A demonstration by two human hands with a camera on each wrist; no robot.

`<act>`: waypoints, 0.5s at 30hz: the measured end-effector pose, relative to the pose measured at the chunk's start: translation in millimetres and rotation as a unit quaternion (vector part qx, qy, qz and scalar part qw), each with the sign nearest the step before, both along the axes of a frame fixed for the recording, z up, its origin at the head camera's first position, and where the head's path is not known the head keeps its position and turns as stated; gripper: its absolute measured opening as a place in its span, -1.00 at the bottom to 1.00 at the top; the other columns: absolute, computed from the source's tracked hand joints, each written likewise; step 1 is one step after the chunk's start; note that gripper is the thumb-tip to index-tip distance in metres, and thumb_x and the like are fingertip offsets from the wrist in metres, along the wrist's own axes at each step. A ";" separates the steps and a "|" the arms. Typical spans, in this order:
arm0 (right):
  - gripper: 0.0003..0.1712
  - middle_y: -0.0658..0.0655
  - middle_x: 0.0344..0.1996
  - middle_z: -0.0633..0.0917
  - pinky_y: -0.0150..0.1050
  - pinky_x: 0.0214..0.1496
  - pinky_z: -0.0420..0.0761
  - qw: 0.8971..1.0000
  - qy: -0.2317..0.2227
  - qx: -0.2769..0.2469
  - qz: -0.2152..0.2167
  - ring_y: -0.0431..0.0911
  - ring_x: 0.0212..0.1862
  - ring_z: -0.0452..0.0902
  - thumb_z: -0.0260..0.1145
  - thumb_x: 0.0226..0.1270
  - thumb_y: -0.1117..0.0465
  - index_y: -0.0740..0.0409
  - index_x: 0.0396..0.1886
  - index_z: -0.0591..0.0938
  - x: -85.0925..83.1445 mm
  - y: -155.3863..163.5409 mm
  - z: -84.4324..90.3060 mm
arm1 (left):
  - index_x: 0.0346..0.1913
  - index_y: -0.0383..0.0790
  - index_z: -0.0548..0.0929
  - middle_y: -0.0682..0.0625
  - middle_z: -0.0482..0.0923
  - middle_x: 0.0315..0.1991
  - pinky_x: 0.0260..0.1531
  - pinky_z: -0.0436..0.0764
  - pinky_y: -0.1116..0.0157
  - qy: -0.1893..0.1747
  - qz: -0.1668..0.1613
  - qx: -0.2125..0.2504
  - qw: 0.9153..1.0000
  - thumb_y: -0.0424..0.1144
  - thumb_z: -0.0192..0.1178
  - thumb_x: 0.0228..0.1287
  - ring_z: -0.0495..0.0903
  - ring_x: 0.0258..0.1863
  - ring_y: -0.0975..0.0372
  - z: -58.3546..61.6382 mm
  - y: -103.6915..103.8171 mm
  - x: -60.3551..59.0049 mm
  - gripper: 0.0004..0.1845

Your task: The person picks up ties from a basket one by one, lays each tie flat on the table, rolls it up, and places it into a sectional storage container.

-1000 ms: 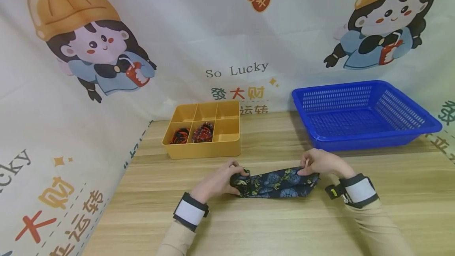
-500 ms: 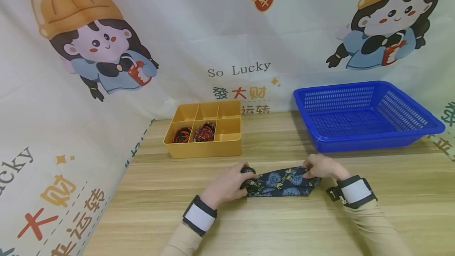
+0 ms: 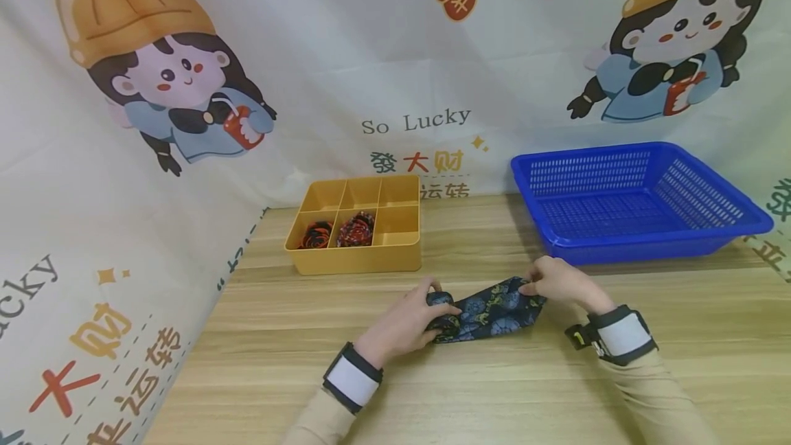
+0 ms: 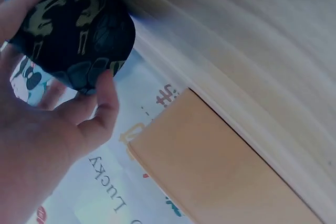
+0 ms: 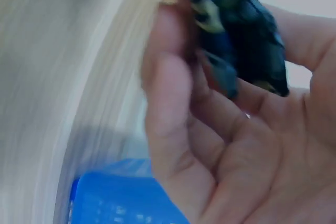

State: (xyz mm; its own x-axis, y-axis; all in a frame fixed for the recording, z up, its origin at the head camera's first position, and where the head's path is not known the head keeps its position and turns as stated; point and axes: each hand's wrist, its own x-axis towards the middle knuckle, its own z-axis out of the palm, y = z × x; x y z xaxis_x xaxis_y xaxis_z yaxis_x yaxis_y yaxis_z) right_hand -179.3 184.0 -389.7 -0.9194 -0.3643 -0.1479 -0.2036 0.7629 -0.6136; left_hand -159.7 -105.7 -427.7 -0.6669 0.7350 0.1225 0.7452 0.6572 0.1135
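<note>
We judge the roll stays neat if our left hand (image 3: 404, 321) grips the tie's (image 3: 494, 306) coil tight while our right hand (image 3: 556, 281) pinches the tail taut.

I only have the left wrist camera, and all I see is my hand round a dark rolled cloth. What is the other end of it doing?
Observer: The unrolled end of the dark patterned cloth is pinched by the right hand, raised slightly off the table.
Operator: What is the yellow block beside my hand?
Observer: A yellow divided box; two rolled cloths sit in its front left and front middle compartments.
Operator: Anything else on the table?
Observer: A blue basket stands at the far right, nothing visible inside it.
Operator: And my left hand?
Observer: The left hand grips the rolled end.
</note>
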 end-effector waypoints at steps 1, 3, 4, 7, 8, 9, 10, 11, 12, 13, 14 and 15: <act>-0.80 -0.05 -0.61 0.48 -0.31 -0.46 0.42 1.000 -0.004 -0.011 -0.009 -0.22 -0.51 0.35 0.28 0.23 0.19 0.19 -0.54 0.57 0.6 -1.5 1.9 | 0.20 0.10 0.51 -0.11 0.35 0.14 0.04 0.55 0.15 0.006 -0.002 0.001 1.000 -0.16 0.31 0.18 0.54 -0.01 0.11 -0.2 0.6 0.1 -0.51; -0.79 0.04 -0.49 0.61 -0.25 -0.40 0.54 0.999 -0.013 -0.035 -0.024 -0.20 -0.44 0.45 0.27 0.24 0.18 0.28 -0.38 0.65 1.7 -4.2 5.6 | 0.17 0.04 0.51 -0.04 0.41 0.07 0.05 0.54 0.15 0.016 0.000 0.001 1.000 -0.13 0.31 0.17 0.54 -0.01 0.16 -0.4 1.0 -0.3 -0.52; -0.75 0.09 -0.40 0.65 -0.22 -0.35 0.60 0.998 -0.018 -0.047 -0.030 -0.19 -0.39 0.50 0.26 0.25 0.17 0.31 -0.30 0.66 2.3 -5.9 7.1 | 0.15 0.02 0.50 -0.01 0.44 0.05 0.05 0.54 0.14 0.017 0.003 0.002 1.000 -0.10 0.32 0.16 0.54 0.00 0.17 0.0 0.9 -0.3 -0.53; -0.69 0.20 -0.24 0.66 -0.15 -0.27 0.65 0.995 -0.029 -0.082 -0.044 -0.16 -0.29 0.54 0.25 0.29 0.16 0.37 -0.19 0.65 3.7 -11.2 10.5 | 0.05 -0.02 0.54 0.04 0.50 0.00 0.04 0.55 0.14 0.009 0.013 0.019 1.000 -0.03 0.35 0.11 0.56 -0.02 0.22 1.1 1.1 -0.4 -0.57; -0.69 0.22 -0.22 0.64 -0.13 -0.26 0.65 0.994 -0.029 -0.091 -0.045 -0.15 -0.27 0.54 0.24 0.30 0.16 0.37 -0.20 0.64 3.9 -12.8 11.0 | 0.03 -0.01 0.57 0.04 0.50 0.00 0.04 0.54 0.14 0.007 0.014 0.021 1.000 -0.01 0.35 0.11 0.57 -0.03 0.22 1.4 1.4 0.1 -0.58; -0.68 0.26 -0.16 0.64 -0.13 -0.24 0.66 0.994 -0.028 -0.099 -0.044 -0.12 -0.23 0.55 0.23 0.32 0.17 0.38 -0.17 0.64 4.0 -14.7 11.0 | 0.01 0.00 0.59 0.02 0.49 0.01 0.02 0.55 0.14 0.006 0.014 0.026 1.000 0.01 0.35 0.11 0.57 -0.06 0.21 1.6 2.0 0.8 -0.59; -0.67 0.32 -0.09 0.62 -0.13 -0.23 0.66 0.993 -0.027 -0.105 -0.045 -0.08 -0.19 0.57 0.22 0.33 0.16 0.39 -0.14 0.63 4.6 -16.5 11.5 | 0.02 0.02 0.61 -0.02 0.47 0.03 0.01 0.55 0.13 0.004 0.015 0.031 0.999 0.02 0.35 0.10 0.57 -0.07 0.19 1.9 2.8 1.4 -0.59; -0.66 0.36 -0.05 0.60 -0.12 -0.22 0.66 0.993 -0.024 -0.110 -0.045 -0.05 -0.17 0.57 0.21 0.35 0.16 0.40 -0.12 0.63 5.1 -18.4 12.2 | 0.03 0.03 0.62 -0.05 0.43 0.06 -0.01 0.54 0.13 0.001 0.017 0.034 0.999 0.02 0.35 0.10 0.57 -0.09 0.17 1.9 3.6 2.2 -0.58; -0.65 0.38 -0.03 0.59 -0.13 -0.22 0.66 0.992 -0.020 -0.115 -0.046 -0.03 -0.16 0.58 0.20 0.35 0.16 0.40 -0.11 0.62 5.4 -20.2 12.6 | 0.06 0.05 0.62 -0.08 0.38 0.09 -0.09 0.56 0.20 -0.004 0.017 0.036 0.999 0.00 0.35 0.11 0.56 -0.19 0.20 2.4 4.4 3.1 -0.57; -0.64 0.41 0.01 0.58 -0.14 -0.22 0.67 0.992 -0.016 -0.119 -0.048 -0.03 -0.15 0.59 0.19 0.36 0.16 0.40 -0.08 0.62 5.9 -22.0 13.0 | 0.09 0.06 0.61 -0.09 0.34 0.10 -0.18 0.55 0.27 -0.010 0.016 0.038 0.999 -0.03 0.35 0.12 0.53 -0.27 0.23 2.7 5.2 3.7 -0.57; -0.63 0.42 0.00 0.59 -0.14 -0.23 0.67 0.991 -0.016 -0.126 -0.051 -0.03 -0.18 0.61 0.19 0.37 0.16 0.41 -0.07 0.61 6.5 -24.1 13.5 | 0.12 0.07 0.60 -0.11 0.31 0.09 -0.26 0.53 0.34 -0.012 0.014 0.039 0.999 -0.05 0.34 0.12 0.49 -0.34 0.26 2.5 5.9 3.8 -0.55; -0.62 0.42 0.00 0.59 -0.16 -0.24 0.67 0.990 -0.012 -0.133 -0.053 -0.05 -0.20 0.63 0.19 0.37 0.16 0.42 -0.06 0.61 7.1 -26.2 13.8 | 0.15 0.07 0.58 -0.13 0.30 0.09 -0.32 0.51 0.37 -0.010 0.010 0.038 0.999 -0.07 0.34 0.13 0.46 -0.38 0.27 2.2 6.4 3.9 -0.53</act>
